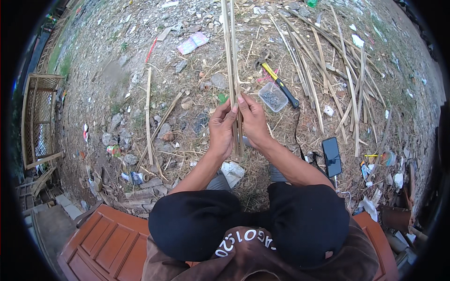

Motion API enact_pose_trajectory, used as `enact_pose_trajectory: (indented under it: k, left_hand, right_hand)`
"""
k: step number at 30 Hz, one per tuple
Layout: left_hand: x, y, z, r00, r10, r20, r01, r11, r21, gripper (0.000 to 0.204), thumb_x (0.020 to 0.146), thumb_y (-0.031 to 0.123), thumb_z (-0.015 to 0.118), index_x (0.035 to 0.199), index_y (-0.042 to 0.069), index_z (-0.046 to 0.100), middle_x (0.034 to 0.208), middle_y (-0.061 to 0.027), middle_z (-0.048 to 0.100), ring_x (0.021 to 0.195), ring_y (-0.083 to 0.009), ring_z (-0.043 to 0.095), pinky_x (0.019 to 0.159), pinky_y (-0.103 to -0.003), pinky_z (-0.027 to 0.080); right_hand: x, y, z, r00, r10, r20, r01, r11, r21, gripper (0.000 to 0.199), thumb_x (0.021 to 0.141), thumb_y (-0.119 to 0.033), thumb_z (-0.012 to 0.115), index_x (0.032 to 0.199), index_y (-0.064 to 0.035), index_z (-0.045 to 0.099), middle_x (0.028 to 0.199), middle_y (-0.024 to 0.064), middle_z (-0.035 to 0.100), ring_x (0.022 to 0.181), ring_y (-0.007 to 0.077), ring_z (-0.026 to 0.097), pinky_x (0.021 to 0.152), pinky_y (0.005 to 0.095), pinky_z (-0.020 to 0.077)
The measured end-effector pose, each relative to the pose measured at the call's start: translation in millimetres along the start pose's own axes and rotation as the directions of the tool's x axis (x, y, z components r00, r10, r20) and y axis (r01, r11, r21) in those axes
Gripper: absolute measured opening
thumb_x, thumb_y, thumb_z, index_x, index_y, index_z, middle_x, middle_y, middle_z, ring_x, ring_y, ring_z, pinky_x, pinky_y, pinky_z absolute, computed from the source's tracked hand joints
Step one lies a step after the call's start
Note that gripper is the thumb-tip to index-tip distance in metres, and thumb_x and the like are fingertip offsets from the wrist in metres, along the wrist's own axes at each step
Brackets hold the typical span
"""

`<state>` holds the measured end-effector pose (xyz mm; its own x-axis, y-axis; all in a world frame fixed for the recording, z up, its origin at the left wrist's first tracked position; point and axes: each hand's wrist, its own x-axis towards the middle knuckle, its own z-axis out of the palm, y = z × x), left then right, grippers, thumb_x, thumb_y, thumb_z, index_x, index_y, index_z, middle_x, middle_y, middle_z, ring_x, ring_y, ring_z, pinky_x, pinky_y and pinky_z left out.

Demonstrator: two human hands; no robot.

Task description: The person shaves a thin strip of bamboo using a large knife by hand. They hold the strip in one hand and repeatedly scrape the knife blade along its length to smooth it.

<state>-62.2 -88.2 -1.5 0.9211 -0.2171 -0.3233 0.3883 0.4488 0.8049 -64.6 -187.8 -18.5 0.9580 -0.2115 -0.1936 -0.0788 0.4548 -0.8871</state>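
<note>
Between my knees, both hands grip a few long, thin bamboo strips that run upright through the picture and past its top edge. My left hand closes round them from the left, thumb pressed on the front. From the other side my right hand pinches them at about the same height, its thumb pointing up along a strip. The lower ends hang just below my hands. Close to my right hand sit a clear plastic tub of small grey nails and a hammer with a yellow and black handle.
A loose pile of bamboo strips covers the ground at the right. A phone with a cable lies by my right knee. Single strips lie at the left among stones and litter. A lattice frame stands far left; a red-brown wooden panel is beneath me.
</note>
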Motion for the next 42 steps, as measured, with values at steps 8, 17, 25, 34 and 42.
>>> enact_pose_trajectory:
  k: [8,17,25,34,42]
  left_hand:
    - [36,24,-116,0.955,0.2,-0.221,-0.126,0.942,0.31,0.035,0.099,0.02,0.055,0.128,0.002,0.047,0.095,-0.0082,0.064,0.068,-0.0073,0.054,0.056,-0.022,0.047]
    - [23,80,-321,0.666,0.357,-0.655,0.315,0.661,0.681,0.04,0.097,0.025,0.057,0.129,0.005,0.046,0.095,-0.0117,0.063,0.066,-0.0157,0.061,0.052,-0.027,0.048]
    - [65,113,-274,0.843,0.471,-0.261,0.106,0.329,0.938,0.064,0.096,0.043,0.054,0.146,0.009,0.034,0.143,-0.0208,0.04,0.132,-0.0373,0.039,0.108,-0.051,0.032]
    - [129,241,-31,0.959,0.219,0.181,-0.25,0.953,0.17,0.035,0.104,0.032,0.041,0.118,0.0,0.043,0.083,-0.0051,0.046,0.072,-0.0131,0.047,0.065,-0.027,0.044]
    - [135,279,38,0.807,0.586,-0.072,-0.547,0.788,0.285,0.026,0.106,0.023,0.035,0.085,0.008,0.039,0.07,0.0006,0.032,0.059,-0.0096,0.03,0.054,-0.026,0.031]
  right_hand:
    - [-10,-2,-29,0.992,0.093,-0.084,-0.101,0.99,-0.103,0.037,0.097,-0.027,0.06,0.121,0.0019,0.059,0.087,-0.0002,0.053,0.066,0.005,0.048,0.058,0.0223,0.0416]
    - [-17,10,-41,0.996,0.091,0.0,-0.088,0.959,-0.27,0.036,0.092,-0.021,0.068,0.118,0.0026,0.061,0.08,-0.0019,0.057,0.069,0.0028,0.048,0.059,0.0216,0.0396]
    - [-22,27,-45,0.988,-0.057,0.14,0.129,0.803,-0.581,0.037,0.084,-0.022,0.075,0.11,0.0034,0.066,0.088,0.0088,0.062,0.073,0.0133,0.056,0.063,0.0287,0.0445]
    - [-13,10,-35,0.937,0.064,0.344,0.137,0.838,-0.529,0.055,0.08,-0.029,0.078,0.125,-0.0017,0.061,0.096,0.0113,0.064,0.083,0.0178,0.06,0.071,0.0326,0.0487]
    - [-57,9,-117,0.934,0.197,0.298,0.29,0.07,-0.955,0.061,0.078,-0.039,0.074,0.124,-0.0042,0.053,0.104,0.0141,0.059,0.099,0.0335,0.057,0.089,0.0418,0.0445]
